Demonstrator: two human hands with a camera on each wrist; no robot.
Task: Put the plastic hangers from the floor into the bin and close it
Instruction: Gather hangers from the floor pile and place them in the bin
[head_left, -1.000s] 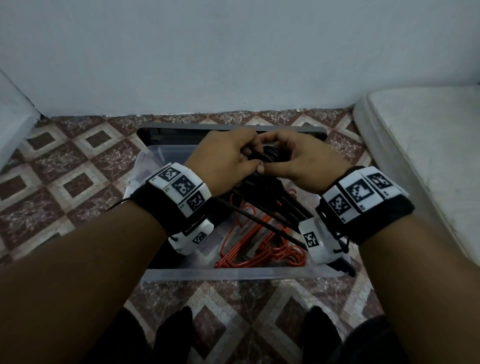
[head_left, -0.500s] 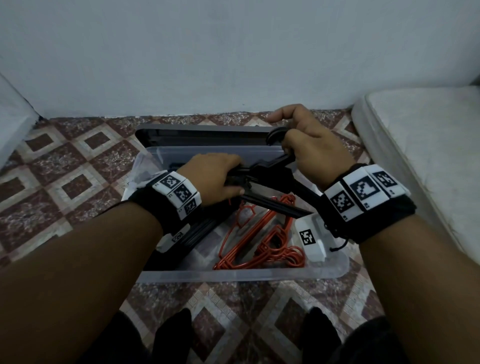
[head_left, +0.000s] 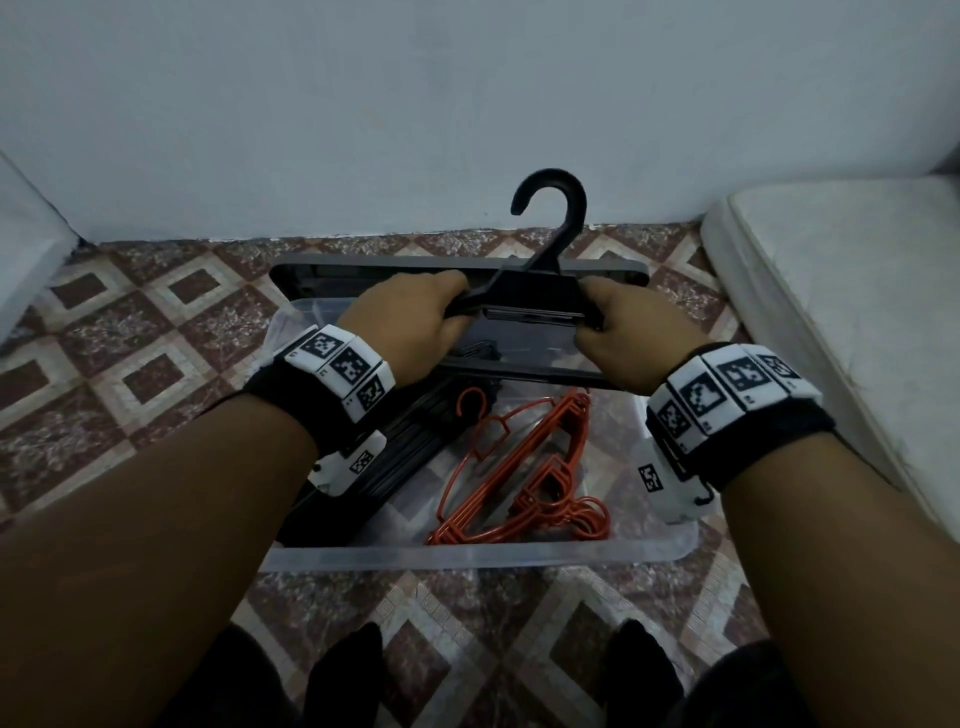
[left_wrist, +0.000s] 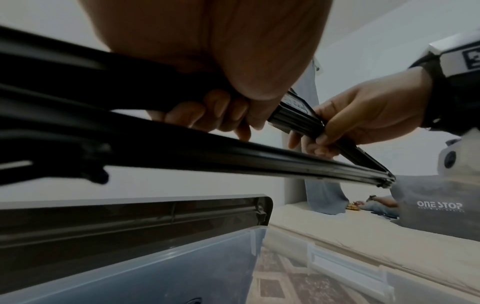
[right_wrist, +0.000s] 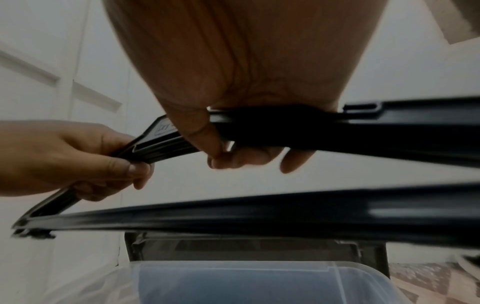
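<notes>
A stack of black plastic hangers (head_left: 524, 306) hangs level over the clear bin (head_left: 467, 558), its hook (head_left: 551, 208) pointing up toward the wall. My left hand (head_left: 441, 312) grips the left shoulder and my right hand (head_left: 597, 322) grips the right shoulder, fingers curled round the bars. From the left wrist, the fingers (left_wrist: 221, 111) wrap the hangers (left_wrist: 233, 156); from the right wrist, the thumb and fingers (right_wrist: 233, 156) do the same. Orange hangers (head_left: 519, 483) and more black hangers (head_left: 395, 457) lie inside the bin.
The grey lid (head_left: 363, 270) stands behind the bin against the wall. A white mattress (head_left: 831, 312) borders the right side and a white object (head_left: 26, 249) the far left. Patterned floor tiles surround the bin. My dark-clothed legs are at the bottom edge.
My hands have slid apart from the hook to the hangers' two shoulders. The black stack has risen and turned level, with the hook now standing upright.
</notes>
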